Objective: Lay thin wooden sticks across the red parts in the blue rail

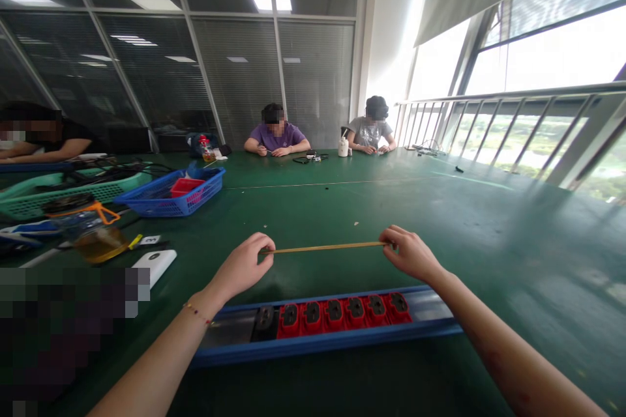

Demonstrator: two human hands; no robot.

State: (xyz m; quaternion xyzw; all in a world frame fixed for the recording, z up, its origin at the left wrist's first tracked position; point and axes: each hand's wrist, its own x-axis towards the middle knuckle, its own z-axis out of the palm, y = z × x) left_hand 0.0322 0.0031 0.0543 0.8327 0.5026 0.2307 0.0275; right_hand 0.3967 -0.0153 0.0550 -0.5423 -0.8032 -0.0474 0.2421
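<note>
here, a wide green table (372,208) fills most of the view, with three other people seated at its far and left edges. nearest the camera lies a long blue tray (342,339) holding a row of red parts (342,314) with one dark part (265,318) at the left end of the row. to the left sit a green basket (29,199) and a blue basket (171,199), the blue one with a small red box (186,186) inside; closer in are a jar with an orange-handled lid (88,225) and a white slab-shaped device (154,266). above the tray, clear of the tabletop, a thin yellowish strip (325,247) is stretched nearly level between the two hands. the left hand (242,267) is curled closed, pinching the strip's left end between thumb and fingers; a beaded bracelet (198,314) circles that wrist. the right hand (411,253) is likewise closed in a pinch on the strip's right end, fingers bent inward.
</note>
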